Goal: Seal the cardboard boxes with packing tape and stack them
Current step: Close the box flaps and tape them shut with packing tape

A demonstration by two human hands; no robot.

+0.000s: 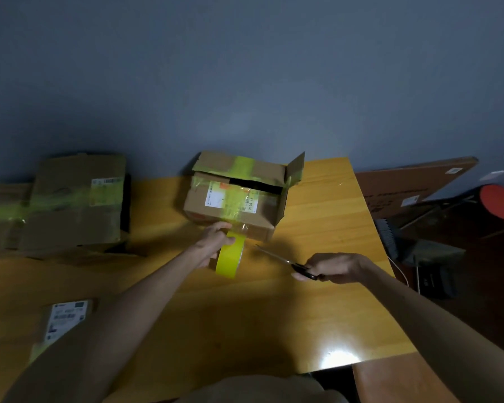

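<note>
We see the left hand gripping a yellow-green roll of packing tape against the half-open brown cardboard box on the yellow wooden table; the right hand grips black-handled scissors.

the table is glossy varnished wood with a bright glare spot. the box is matt brown cardboard with paper labels and shiny yellow-green tape. the tape roll looks smooth plastic. the scissors have metal blades and dark handles.

Head view, down over table
</note>
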